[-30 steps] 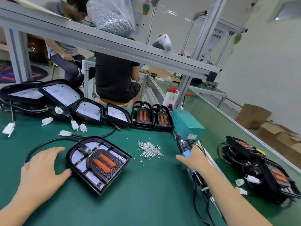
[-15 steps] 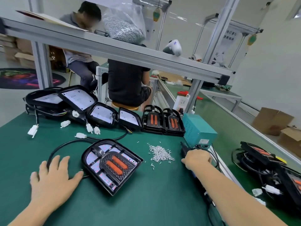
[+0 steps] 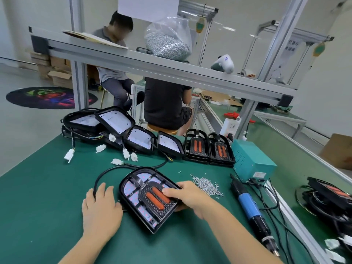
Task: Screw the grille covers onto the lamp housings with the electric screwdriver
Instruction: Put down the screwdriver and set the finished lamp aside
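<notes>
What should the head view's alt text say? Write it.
A person's right hand grips a black lamp housing with orange lenses on a green table, left hand flat beside it. The electric screwdriver lies unused, right of loose screws.

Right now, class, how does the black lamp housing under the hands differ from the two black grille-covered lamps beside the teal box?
The black lamp housing under the hands lies flat; the two black grille-covered lamps lean upright. The right hand grips the first; the pair stands untouched. Both show orange bars.
</notes>
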{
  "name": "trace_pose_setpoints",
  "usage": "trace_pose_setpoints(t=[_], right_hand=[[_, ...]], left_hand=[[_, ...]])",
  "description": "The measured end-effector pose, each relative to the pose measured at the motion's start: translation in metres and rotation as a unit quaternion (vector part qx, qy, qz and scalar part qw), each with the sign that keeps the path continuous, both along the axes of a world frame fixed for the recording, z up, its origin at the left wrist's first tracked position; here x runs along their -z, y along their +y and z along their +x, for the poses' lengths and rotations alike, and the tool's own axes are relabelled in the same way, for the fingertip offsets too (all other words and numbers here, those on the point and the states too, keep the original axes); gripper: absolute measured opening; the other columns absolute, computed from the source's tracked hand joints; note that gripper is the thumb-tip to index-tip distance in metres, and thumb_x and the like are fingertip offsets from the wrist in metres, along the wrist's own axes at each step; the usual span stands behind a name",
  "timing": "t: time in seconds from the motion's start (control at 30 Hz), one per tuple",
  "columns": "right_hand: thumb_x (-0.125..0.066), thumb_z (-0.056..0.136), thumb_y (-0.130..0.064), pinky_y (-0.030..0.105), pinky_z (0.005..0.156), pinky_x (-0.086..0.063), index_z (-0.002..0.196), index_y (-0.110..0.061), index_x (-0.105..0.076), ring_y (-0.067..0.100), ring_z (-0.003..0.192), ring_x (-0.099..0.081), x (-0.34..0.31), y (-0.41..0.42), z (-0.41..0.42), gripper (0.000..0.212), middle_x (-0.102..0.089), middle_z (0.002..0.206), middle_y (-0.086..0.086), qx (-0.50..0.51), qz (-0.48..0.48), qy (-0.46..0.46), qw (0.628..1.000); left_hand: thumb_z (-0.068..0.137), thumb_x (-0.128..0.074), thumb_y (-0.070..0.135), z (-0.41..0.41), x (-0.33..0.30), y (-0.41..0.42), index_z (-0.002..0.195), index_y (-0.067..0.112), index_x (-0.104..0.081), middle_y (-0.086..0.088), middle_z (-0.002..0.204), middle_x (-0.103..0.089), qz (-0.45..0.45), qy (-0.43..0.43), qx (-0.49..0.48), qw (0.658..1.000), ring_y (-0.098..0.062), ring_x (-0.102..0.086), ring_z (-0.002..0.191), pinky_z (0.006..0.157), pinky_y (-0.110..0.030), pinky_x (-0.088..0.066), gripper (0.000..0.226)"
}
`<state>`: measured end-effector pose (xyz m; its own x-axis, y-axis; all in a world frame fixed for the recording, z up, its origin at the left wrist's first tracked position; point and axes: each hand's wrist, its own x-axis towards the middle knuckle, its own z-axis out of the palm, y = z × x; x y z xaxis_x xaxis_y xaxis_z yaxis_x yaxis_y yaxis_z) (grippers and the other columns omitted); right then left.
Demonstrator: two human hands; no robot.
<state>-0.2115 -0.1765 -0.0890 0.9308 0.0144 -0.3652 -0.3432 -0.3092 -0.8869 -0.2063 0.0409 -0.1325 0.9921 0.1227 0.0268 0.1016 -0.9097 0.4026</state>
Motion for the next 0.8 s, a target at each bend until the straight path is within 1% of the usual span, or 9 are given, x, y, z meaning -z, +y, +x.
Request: trace_pose_setpoints(t=[0.13, 0.23, 0.3, 0.37, 0.47, 0.57, 0.67, 0.7, 0.8], right_hand=[[-0.072, 0.088, -0.025, 0.03, 0.075, -0.054, 0.098, -0.012, -0.067, 0.015, 0.076, -0.064, 0.01, -0.007, -0.01, 0.018, -0.071, 0.087, 0.002, 0.049, 0.028, -0.067, 0.996], [-0.073, 0.086, -0.025, 0.028, 0.079, -0.052, 0.093, -0.014, -0.068, 0.01, 0.076, -0.065, 0.012, -0.016, -0.02, 0.014, -0.074, 0.087, 0.0, 0.099, 0.013, -0.115, 0.988], [-0.073, 0.087, -0.024, 0.027, 0.081, -0.053, 0.095, -0.013, -0.069, 0.009, 0.079, -0.066, 0.013, -0.022, -0.026, 0.014, -0.075, 0.093, 0.002, 0.121, 0.014, -0.15, 0.981], [-0.072, 0.088, -0.021, 0.018, 0.072, -0.051, 0.095, -0.014, -0.07, 0.007, 0.078, -0.067, 0.015, -0.027, -0.031, 0.01, -0.076, 0.091, -0.001, 0.145, 0.036, -0.184, 0.972], [-0.072, 0.087, -0.021, 0.02, 0.068, -0.05, 0.097, -0.013, -0.071, 0.01, 0.077, -0.067, 0.012, -0.032, -0.034, 0.013, -0.076, 0.09, 0.0, 0.207, 0.096, -0.213, 0.95], [-0.072, 0.086, -0.024, 0.038, 0.086, -0.054, 0.102, -0.013, -0.07, 0.023, 0.092, -0.07, 0.005, -0.038, -0.034, 0.019, -0.076, 0.097, 0.006, 0.25, 0.136, -0.232, 0.93], [-0.073, 0.085, -0.024, 0.041, 0.095, -0.052, 0.103, -0.013, -0.07, 0.023, 0.096, -0.07, -0.005, -0.046, -0.036, 0.021, -0.076, 0.099, 0.005, 0.273, 0.152, -0.27, 0.911], [-0.074, 0.083, -0.027, 0.041, 0.095, -0.051, 0.103, -0.012, -0.07, 0.023, 0.097, -0.07, -0.009, -0.049, -0.036, 0.025, -0.076, 0.1, 0.005, 0.278, 0.156, -0.28, 0.905], [-0.075, 0.071, -0.039, 0.039, 0.092, -0.052, 0.104, -0.012, -0.071, 0.022, 0.097, -0.07, -0.022, -0.058, -0.038, 0.043, -0.075, 0.102, 0.006, 0.288, 0.169, -0.306, 0.892]], left_hand=[[0.081, -0.055, -0.001, 0.005, -0.012, -0.01, 0.145, 0.011, -0.029, -0.009, 0.156, -0.014, -0.123, -0.027, -0.034, 0.991, -0.037, -0.028, 0.13, 0.105, -0.044, -0.026, 0.07], [0.075, -0.055, -0.008, 0.014, -0.017, -0.018, 0.145, 0.004, -0.024, -0.016, 0.15, -0.02, -0.185, -0.02, -0.061, 0.981, -0.042, -0.041, 0.118, 0.097, -0.046, -0.035, 0.077], [0.077, -0.053, -0.007, 0.023, -0.018, -0.02, 0.143, 0.002, -0.026, -0.018, 0.139, -0.036, -0.212, 0.003, -0.084, 0.974, -0.041, -0.048, 0.111, 0.091, -0.043, -0.038, 0.072], [0.08, -0.049, -0.004, 0.032, -0.016, -0.025, 0.134, 0.0, -0.041, -0.017, 0.117, -0.056, -0.241, 0.008, -0.084, 0.967, -0.037, -0.052, 0.104, 0.085, -0.039, -0.039, 0.054], [0.086, -0.042, -0.001, 0.035, -0.011, -0.048, 0.121, -0.001, -0.052, -0.02, 0.105, -0.062, -0.32, -0.009, -0.091, 0.943, -0.035, -0.054, 0.097, 0.08, -0.038, -0.041, 0.037], [0.091, -0.039, -0.002, 0.035, -0.011, -0.083, 0.128, 0.003, -0.047, -0.014, 0.099, -0.059, -0.491, -0.01, -0.111, 0.864, -0.029, -0.052, 0.084, 0.076, -0.035, -0.042, 0.038], [0.089, -0.033, -0.016, 0.041, -0.02, -0.109, 0.127, 0.0, -0.046, -0.009, 0.088, -0.055, -0.694, 0.068, -0.096, 0.71, -0.018, -0.05, 0.069, 0.06, -0.025, -0.044, 0.043], [0.09, -0.032, -0.018, 0.042, -0.024, -0.114, 0.12, 0.0, -0.049, -0.009, 0.089, -0.057, -0.726, 0.09, -0.083, 0.677, -0.016, -0.051, 0.067, 0.054, -0.021, -0.046, 0.039], [0.094, -0.032, -0.014, 0.043, -0.04, -0.124, 0.114, 0.006, -0.051, -0.007, 0.09, -0.064, -0.776, 0.124, -0.031, 0.618, -0.012, -0.06, 0.062, 0.044, -0.015, -0.048, 0.034]])
